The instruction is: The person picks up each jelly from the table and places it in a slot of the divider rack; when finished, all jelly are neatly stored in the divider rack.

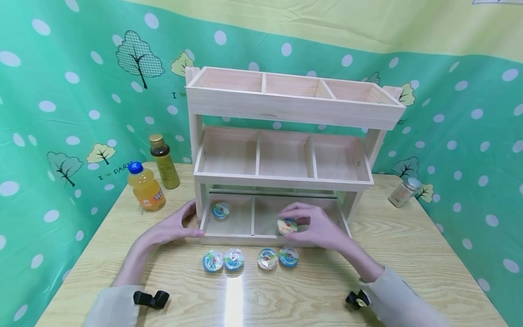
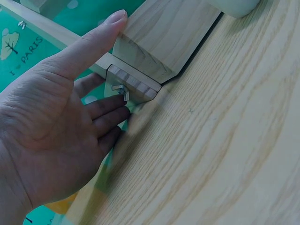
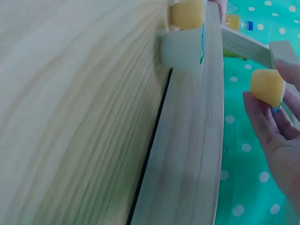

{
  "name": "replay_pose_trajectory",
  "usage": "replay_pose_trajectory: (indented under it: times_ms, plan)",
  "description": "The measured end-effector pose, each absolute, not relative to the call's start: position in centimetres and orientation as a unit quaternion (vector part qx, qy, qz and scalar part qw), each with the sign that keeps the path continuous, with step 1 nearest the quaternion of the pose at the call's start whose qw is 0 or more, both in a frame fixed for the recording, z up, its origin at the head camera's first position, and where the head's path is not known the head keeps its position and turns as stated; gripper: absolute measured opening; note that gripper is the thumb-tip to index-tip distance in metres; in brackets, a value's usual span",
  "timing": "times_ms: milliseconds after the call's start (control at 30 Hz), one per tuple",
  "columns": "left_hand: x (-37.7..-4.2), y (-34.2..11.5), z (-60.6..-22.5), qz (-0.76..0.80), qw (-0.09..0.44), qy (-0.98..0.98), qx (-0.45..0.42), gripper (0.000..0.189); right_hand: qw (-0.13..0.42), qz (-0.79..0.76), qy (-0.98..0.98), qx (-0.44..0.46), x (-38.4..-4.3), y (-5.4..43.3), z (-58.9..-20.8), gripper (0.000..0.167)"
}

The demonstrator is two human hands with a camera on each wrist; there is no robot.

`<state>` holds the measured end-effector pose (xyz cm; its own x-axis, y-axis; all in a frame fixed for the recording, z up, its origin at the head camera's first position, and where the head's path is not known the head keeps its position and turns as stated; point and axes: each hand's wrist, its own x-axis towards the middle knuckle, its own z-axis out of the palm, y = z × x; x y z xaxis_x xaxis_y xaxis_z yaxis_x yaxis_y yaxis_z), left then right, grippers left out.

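My right hand (image 1: 316, 225) pinches a small jelly cup (image 1: 287, 225) over the right part of the rack's bottom tier; its yellow contents show in the right wrist view. My left hand (image 1: 173, 225) touches the lower left end of the wooden rack (image 1: 282, 180). In the left wrist view the thumb (image 2: 101, 40) lies straight against the front corner, with the other fingers loosely bent beside a wing nut (image 2: 121, 91). One jelly cup (image 1: 221, 210) lies in the bottom left compartment. Several more, such as this blue-rimmed cup (image 1: 234, 259), line the table before the rack.
Divided compartments make up the upper tier (image 1: 294, 103) and middle tier (image 1: 282, 179). At left stand an orange drink bottle (image 1: 147, 188) and a dark-necked bottle (image 1: 165, 163). A lidded jar (image 1: 404, 192) is at right. A green polka-dot cloth (image 1: 81, 113) hangs behind the table (image 1: 196, 299).
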<state>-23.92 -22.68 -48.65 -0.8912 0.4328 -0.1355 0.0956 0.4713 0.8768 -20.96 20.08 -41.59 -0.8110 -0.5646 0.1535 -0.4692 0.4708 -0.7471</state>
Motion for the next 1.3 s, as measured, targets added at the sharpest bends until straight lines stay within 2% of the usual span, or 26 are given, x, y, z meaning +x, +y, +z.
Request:
replay_pose_trajectory:
  times_ms: [133,567,833,1300]
  plan:
    - [-23.8,-22.7,-48.6,0.487,0.172,0.842,0.157,0.112,0.072,-0.428,0.853,-0.291,-21.9,18.0,-41.5,0.050]
    - [-24.1,-22.5,-48.9,0.485,0.174,0.841,0.162,0.113,0.083,-0.410,0.862,-0.287,-24.7,11.9,-41.8,0.042]
    - [-23.9,-22.6,-48.8,0.487,0.170,0.842,0.160,0.113,0.132,-0.373,0.874,-0.282,-26.1,9.7,-42.1,0.049]
    - [-23.7,-22.7,-48.6,0.487,0.170,0.840,0.169,0.114,0.144,-0.283,0.886,-0.338,-26.8,7.3,-43.3,0.054]
